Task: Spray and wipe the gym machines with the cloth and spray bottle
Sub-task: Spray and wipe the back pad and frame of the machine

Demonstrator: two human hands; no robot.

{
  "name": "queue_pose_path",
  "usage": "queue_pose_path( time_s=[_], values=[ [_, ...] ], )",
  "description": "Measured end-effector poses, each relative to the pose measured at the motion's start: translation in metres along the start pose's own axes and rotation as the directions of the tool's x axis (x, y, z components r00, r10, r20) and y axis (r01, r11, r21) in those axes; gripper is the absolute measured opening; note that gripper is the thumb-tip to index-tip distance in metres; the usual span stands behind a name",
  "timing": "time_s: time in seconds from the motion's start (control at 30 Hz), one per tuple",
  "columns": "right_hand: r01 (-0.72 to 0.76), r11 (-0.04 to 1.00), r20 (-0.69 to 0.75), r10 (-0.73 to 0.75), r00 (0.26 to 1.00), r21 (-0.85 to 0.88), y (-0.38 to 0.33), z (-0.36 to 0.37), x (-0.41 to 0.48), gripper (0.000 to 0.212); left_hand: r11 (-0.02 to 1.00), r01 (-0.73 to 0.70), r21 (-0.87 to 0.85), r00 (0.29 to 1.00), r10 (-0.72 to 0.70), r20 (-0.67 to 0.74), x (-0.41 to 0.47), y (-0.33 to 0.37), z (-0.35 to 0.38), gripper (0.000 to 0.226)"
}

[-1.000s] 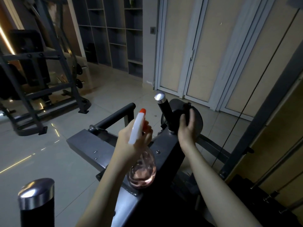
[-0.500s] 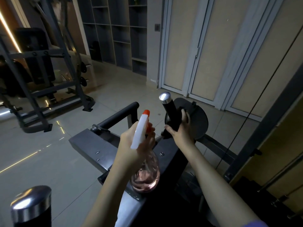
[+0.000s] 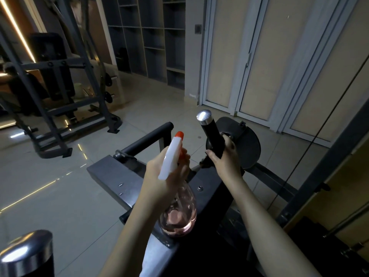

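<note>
Left hand point(image 3: 165, 176) gripping pink-filled spray bottle point(image 3: 179, 214), nozzle toward twelve o'clock, right hand point(image 3: 225, 160) curled round chrome-capped black handle point(image 3: 209, 128), one o'clock of bottle.

Held the spray bottle point(image 3: 180, 214) in the left hand point(image 3: 159, 176) above the machine frame point(image 3: 115, 174), just left of the upright handle point(image 3: 210, 130). Gripped that handle low down with the right hand point(image 3: 225, 162), with a plate point(image 3: 249, 152) just behind it. Saw a crossbar point(image 3: 147, 139) ahead of the bottle, a second handle point(image 3: 26, 254) at near left, a rack point(image 3: 60, 92) far left, shelving point(image 3: 151, 37) behind, doors point(image 3: 249, 56) to its right.
</note>
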State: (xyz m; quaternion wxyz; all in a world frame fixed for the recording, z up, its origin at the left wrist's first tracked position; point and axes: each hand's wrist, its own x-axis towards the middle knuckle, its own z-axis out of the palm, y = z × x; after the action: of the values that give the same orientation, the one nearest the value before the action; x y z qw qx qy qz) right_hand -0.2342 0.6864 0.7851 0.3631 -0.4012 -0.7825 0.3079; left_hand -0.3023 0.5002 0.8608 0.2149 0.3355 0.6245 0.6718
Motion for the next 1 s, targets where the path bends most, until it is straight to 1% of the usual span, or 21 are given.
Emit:
queue_pose_path(
  time_s=[0.03, 0.1, 0.13, 0.2, 0.27, 0.3, 0.33, 0.37, 0.4, 0.43, 0.47, 0.53, 0.57, 0.63, 0.7, 0.77, 0.8, 0.83, 0.9, 0.97, 1.0],
  values=[
    [0.038, 0.999, -0.029, -0.039, 0.999, -0.033, 0.002, -0.001, -0.002, 0.065, 1.000, -0.006, -0.025, 1.000, 0.006, 0.005, 0.002, -0.002, 0.001, 0.035],
    [0.059, 0.997, -0.017, -0.059, 0.998, -0.047, 0.004, -0.007, -0.006, 0.048, 0.999, -0.030, 0.012, 0.999, 0.030, 0.022, 0.005, -0.009, 0.001, 0.009],
    [0.051, 0.998, 0.033, -0.050, 0.998, -0.041, 0.003, -0.013, -0.004, 0.044, 0.999, -0.027, 0.032, 1.000, 0.027, 0.009, 0.003, -0.009, 0.000, 0.010],
    [0.023, 0.996, 0.209, -0.005, 0.978, -0.084, 0.003, -0.032, 0.004, 0.040, 0.998, -0.060, 0.019, 0.998, 0.059, 0.019, -0.004, -0.005, -0.001, 0.011],
    [0.058, 0.977, 0.394, 0.028, 0.919, -0.204, -0.004, -0.056, 0.016, 0.039, 0.993, -0.118, -0.013, 0.991, 0.118, 0.064, -0.013, 0.005, -0.001, 0.014],
    [0.091, 0.968, 0.459, 0.028, 0.888, -0.235, -0.009, -0.068, 0.021, 0.038, 0.991, -0.128, -0.031, 0.989, 0.130, 0.074, -0.017, 0.007, -0.001, 0.020],
    [0.117, 0.970, 0.490, 0.003, 0.872, -0.214, -0.015, -0.077, 0.023, 0.039, 0.990, -0.140, -0.036, 0.988, 0.141, 0.061, -0.018, 0.006, -0.001, 0.039],
    [0.122, 0.982, 0.483, -0.037, 0.875, -0.145, -0.022, -0.081, 0.025, 0.043, 0.989, -0.143, -0.037, 0.987, 0.145, 0.064, -0.017, 0.006, 0.000, 0.056],
    [0.101, 0.994, 0.442, -0.074, 0.894, -0.040, -0.032, -0.080, 0.025, 0.049, 0.990, -0.138, -0.039, 0.987, 0.140, 0.073, -0.017, 0.006, 0.001, 0.061],
    [0.086, 0.994, 0.388, -0.106, 0.916, 0.069, -0.040, -0.075, 0.023, 0.056, 0.991, -0.127, -0.051, 0.989, 0.130, 0.072, -0.017, 0.007, 0.002, 0.057],
    [0.107, 0.985, 0.335, -0.147, 0.931, 0.135, -0.048, -0.066, 0.019, 0.060, 0.990, -0.128, -0.066, 0.989, 0.133, 0.067, -0.018, 0.010, 0.002, 0.049],
    [0.193, 0.973, 0.205, -0.217, 0.954, 0.128, -0.047, -0.044, 0.012, 0.060, 0.983, -0.171, -0.066, 0.982, 0.175, 0.068, -0.019, 0.011, 0.002, 0.042],
    [0.216, 0.971, 0.143, -0.230, 0.963, 0.107, -0.042, -0.036, 0.009, 0.056, 0.980, -0.192, -0.056, 0.978, 0.196, 0.069, -0.021, 0.013, 0.001, 0.043],
    [0.229, 0.970, 0.077, -0.235, 0.969, 0.086, -0.032, -0.031, 0.006, 0.049, 0.981, -0.188, -0.046, 0.979, 0.191, 0.068, -0.021, 0.012, 0.001, 0.046],
    [0.157, 0.974, 0.074, -0.170, 0.983, 0.161, -0.030, -0.035, 0.005, 0.044, 0.988, -0.146, -0.057, 0.987, 0.149, 0.057, -0.018, 0.011, 0.002, 0.048],
    [-0.027, 0.940, 0.119, -0.015, 0.993, 0.340, -0.029, -0.039, 0.005, 0.041, 0.989, -0.138, -0.043, 0.989, 0.140, 0.038, -0.018, 0.010, 0.002, 0.045],
    [-0.116, 0.908, 0.143, 0.063, 0.988, 0.403, -0.029, -0.039, 0.007, 0.040, 0.986, -0.157, -0.053, 0.987, 0.159, 0.039, -0.019, 0.011, 0.002, 0.045],
    [-0.170, 0.884, 0.149, 0.116, 0.982, 0.435, -0.030, -0.041, 0.008, 0.041, 0.982, -0.178, -0.070, 0.983, 0.181, 0.040, -0.022, 0.012, 0.002, 0.050],
    [-0.218, 0.848, 0.118, 0.184, 0.976, 0.483, -0.038, -0.044, 0.013, 0.045, 0.976, -0.198, -0.094, 0.978, 0.203, 0.046, -0.024, 0.013, 0.001, 0.063],
    [-0.196, 0.823, 0.045, 0.204, 0.978, 0.533, -0.058, -0.046, 0.013, 0.051, 0.975, -0.212, -0.073, 0.976, 0.215, 0.035, -0.023, 0.013, 0.000, 0.049],
    [-0.143, 0.837, 0.018, 0.158, 0.987, 0.528, -0.070, -0.045, 0.012, 0.052, 0.975, -0.213, -0.058, 0.976, 0.215, 0.030, -0.021, 0.012, 0.000, 0.040]
  ],
)
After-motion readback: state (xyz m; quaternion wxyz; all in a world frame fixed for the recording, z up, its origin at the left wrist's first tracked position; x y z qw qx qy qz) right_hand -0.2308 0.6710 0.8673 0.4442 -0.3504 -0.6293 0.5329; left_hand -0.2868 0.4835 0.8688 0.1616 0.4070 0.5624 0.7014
